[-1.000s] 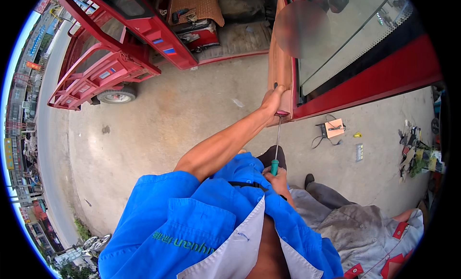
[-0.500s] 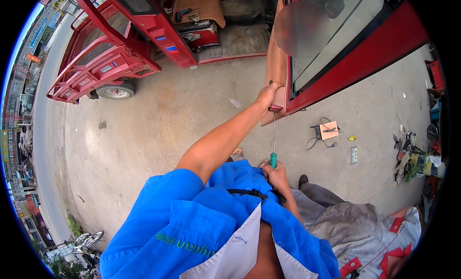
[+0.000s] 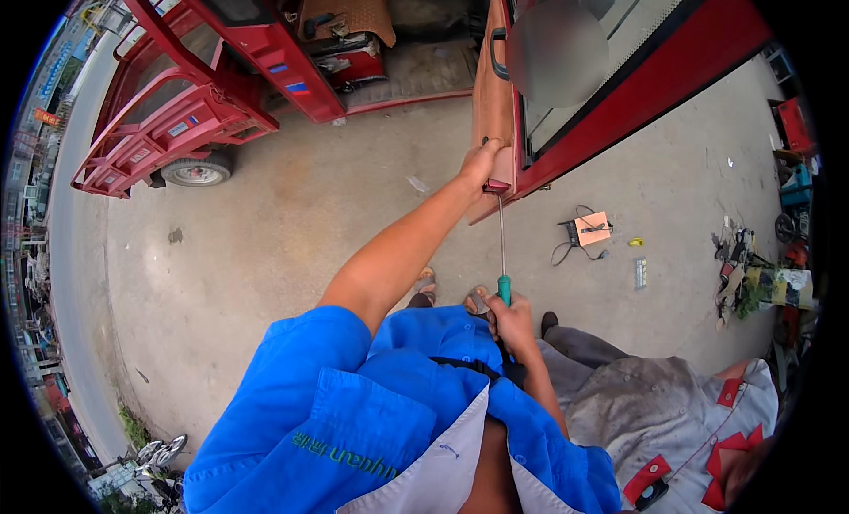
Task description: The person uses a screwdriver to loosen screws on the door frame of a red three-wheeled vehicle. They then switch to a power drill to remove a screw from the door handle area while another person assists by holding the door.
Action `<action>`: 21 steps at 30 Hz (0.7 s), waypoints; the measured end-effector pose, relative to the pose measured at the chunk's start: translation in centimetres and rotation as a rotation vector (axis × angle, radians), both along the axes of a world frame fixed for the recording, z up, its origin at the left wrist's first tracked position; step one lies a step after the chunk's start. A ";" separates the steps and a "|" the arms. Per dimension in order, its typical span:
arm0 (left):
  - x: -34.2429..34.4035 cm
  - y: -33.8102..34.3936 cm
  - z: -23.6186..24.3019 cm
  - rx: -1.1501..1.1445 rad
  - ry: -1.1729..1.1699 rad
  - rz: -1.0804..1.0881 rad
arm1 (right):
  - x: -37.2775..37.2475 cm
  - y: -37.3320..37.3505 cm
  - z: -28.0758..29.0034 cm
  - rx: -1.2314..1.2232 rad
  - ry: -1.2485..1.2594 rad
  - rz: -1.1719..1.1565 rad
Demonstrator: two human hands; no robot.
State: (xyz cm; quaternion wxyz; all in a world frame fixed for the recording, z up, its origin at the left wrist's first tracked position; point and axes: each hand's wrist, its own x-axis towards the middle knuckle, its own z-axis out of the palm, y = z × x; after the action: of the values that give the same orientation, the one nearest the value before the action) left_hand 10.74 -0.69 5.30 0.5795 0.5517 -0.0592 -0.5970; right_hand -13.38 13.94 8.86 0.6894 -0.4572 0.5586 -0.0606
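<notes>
from far off, i see the fingers of the right hand (image 3: 513, 318) wrapped around the green handle of a screwdriver (image 3: 504, 289). its thin rod points to 12 o'clock, and its tip is at a small dark red piece (image 3: 497, 187) on the near end of the red door (image 3: 610, 125). at almost 12 o'clock from the right hand, the left hand (image 3: 478, 165) is on that door's tan panel (image 3: 493, 94). its fingertips are mostly hidden, so i cannot tell if they are closed.

i think the step in hand is working the tip at that dark red piece. to me, the next move calls for a steady door and a straight rod.

under it all is hard gray ground (image 3: 292, 249) with some stains. between 1 and 2 o'clock lies a flat orange box (image 3: 592, 228) with a black cord, and a messy heap (image 3: 729, 266) sits between 2 and 3. another person (image 3: 637, 399) in dirty gray clothes is close by at 4. a red truck bed (image 3: 186, 129) stands at 10, and a road (image 3: 71, 266) runs past at 9.
</notes>
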 end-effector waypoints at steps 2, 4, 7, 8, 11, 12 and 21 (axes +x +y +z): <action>0.0 0.1 0.2 -0.007 0.004 0.013 | 0.3 -0.2 0.2 -0.002 -0.016 -0.001; 0.1 0.2 0.2 -0.016 -0.013 0.011 | 0.4 -0.2 0.3 -0.002 -0.021 -0.008; 0.1 0.2 0.7 0.013 -0.024 -0.032 | 0.5 -0.3 0.4 0.001 -0.008 0.005; 0.1 0.2 0.7 0.014 -0.028 -0.029 | 0.6 -0.4 0.5 0.002 0.000 0.014; 0.1 0.2 1.0 0.015 -0.028 -0.026 | 0.7 -0.3 0.5 0.004 -0.006 0.011; 0.1 0.2 1.1 0.014 -0.020 -0.026 | 0.7 -0.4 0.5 0.006 -0.011 0.010; 0.1 0.0 0.8 0.021 -0.035 -0.022 | -0.1 -1.2 0.6 0.306 -0.290 -0.096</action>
State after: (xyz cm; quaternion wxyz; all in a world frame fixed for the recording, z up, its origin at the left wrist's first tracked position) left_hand 10.80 -0.65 6.13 0.5660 0.5675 -0.0691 -0.5939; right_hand -13.46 12.76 9.47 0.8202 -0.3065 0.4776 -0.0729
